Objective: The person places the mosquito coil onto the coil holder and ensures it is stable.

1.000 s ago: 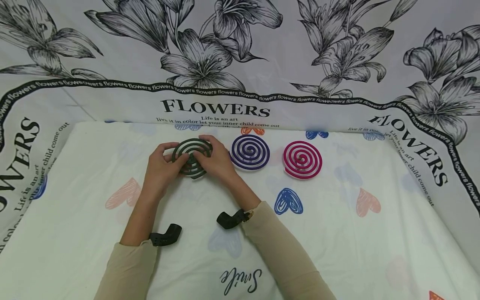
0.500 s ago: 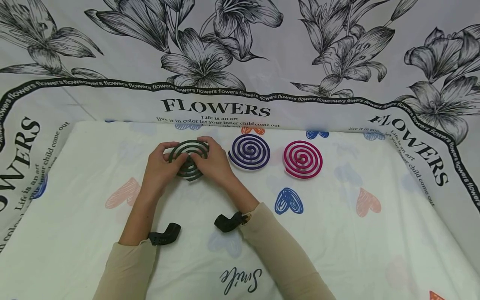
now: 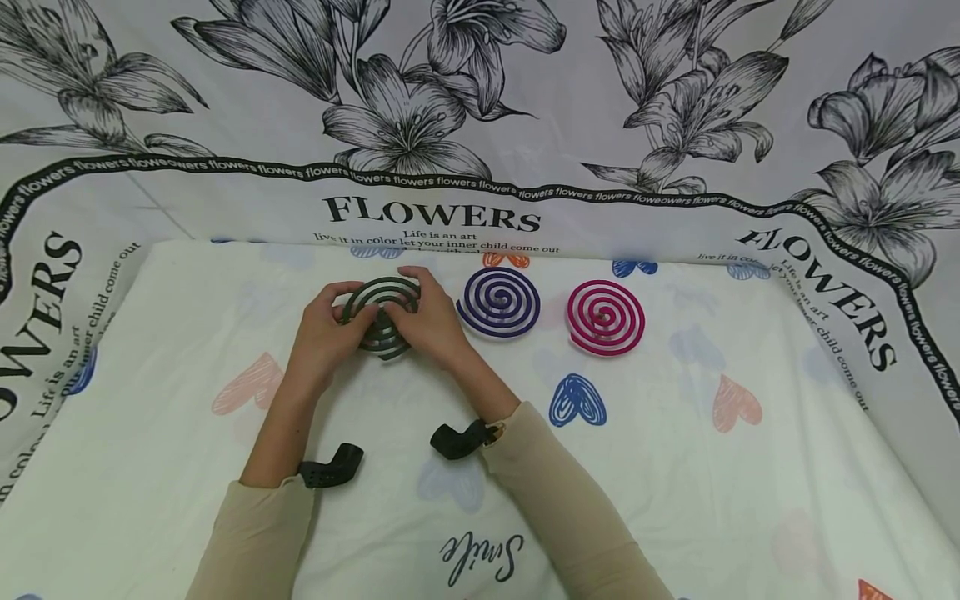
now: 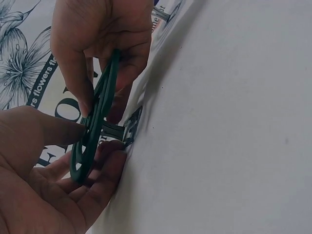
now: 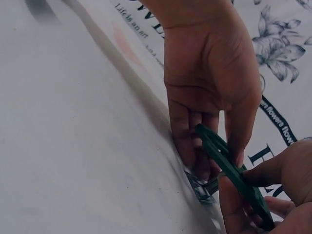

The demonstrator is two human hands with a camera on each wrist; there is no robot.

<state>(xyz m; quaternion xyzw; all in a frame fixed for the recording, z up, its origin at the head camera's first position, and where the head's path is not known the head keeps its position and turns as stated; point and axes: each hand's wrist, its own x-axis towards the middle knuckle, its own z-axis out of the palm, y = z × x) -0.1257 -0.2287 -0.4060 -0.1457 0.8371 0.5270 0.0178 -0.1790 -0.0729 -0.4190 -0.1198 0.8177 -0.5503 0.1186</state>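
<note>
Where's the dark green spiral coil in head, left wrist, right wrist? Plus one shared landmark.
Head: dark green spiral coil, left of centre, between left hand and right hand.
Left wrist: left of centre, nearly edge-on.
Right wrist: lower right, nearly edge-on.
Shared landmark: black band lettered "flowers", visible in all three.

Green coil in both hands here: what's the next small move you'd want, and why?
Probably a light press at the centre of the green coil to seat it on the stand. The left hand and right hand grip it from both sides, thumbs close together near its centre, with the stand beneath. Whether it is already seated, I cannot tell.
</note>
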